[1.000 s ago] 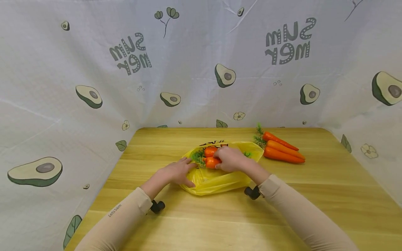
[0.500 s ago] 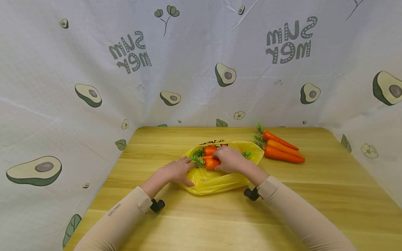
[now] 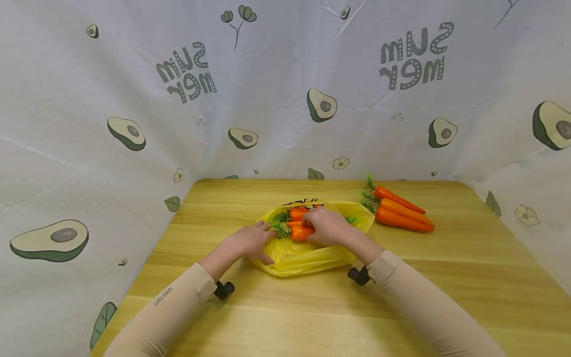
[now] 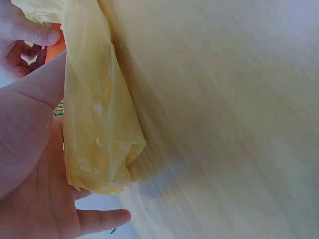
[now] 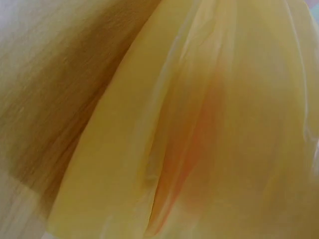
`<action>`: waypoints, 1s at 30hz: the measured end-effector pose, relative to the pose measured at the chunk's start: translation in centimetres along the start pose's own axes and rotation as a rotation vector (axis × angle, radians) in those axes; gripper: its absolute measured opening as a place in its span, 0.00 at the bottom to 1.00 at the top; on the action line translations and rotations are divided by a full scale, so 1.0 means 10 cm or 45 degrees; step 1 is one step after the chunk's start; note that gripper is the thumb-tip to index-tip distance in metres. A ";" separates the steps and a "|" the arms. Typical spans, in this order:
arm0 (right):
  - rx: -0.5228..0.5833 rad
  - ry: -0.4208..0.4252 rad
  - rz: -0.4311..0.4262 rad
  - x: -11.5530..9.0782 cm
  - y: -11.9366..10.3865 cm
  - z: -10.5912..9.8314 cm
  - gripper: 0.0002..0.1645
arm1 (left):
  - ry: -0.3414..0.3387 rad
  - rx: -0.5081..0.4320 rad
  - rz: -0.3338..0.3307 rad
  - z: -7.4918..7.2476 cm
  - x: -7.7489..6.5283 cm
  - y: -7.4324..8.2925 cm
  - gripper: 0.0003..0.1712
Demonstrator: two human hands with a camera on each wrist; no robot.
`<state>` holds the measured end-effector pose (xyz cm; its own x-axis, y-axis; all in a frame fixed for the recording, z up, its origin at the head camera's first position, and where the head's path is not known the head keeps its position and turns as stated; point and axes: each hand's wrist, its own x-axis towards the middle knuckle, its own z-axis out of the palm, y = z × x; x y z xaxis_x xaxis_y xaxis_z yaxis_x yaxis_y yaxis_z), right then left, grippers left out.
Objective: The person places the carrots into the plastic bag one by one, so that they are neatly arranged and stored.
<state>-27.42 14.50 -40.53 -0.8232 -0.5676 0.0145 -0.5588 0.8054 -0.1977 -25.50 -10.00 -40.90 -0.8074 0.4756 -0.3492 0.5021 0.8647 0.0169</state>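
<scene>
A yellow plastic bag lies spread on the wooden table with its mouth open. Inside its mouth are orange carrots with green tops; a front carrot and a carrot behind it show best. My right hand reaches into the bag and grips the front carrot, hiding its narrow end. My left hand rests at the bag's left rim with fingers spread, its fingertips by the leafy tops. In the right wrist view, the bag film covers the hand, and orange shows through.
Beside the bag, at the back right of the wooden table, lie 3 more carrots with leafy tops. A white curtain printed with avocados hangs behind and at both sides.
Both hands stay nearly in place. The front carrot in the bag has shifted very slightly left and down with my right hand on it.
</scene>
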 end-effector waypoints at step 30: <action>0.011 0.008 0.005 -0.04 -0.01 0.01 0.21 | 0.030 0.038 -0.021 0.05 -0.03 0.00 0.54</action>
<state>-26.97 14.62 -40.60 -0.8259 -0.5635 0.0197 -0.5548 0.8060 -0.2065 -25.11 -10.17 -41.24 -0.8224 0.4654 -0.3270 0.4975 0.8673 -0.0166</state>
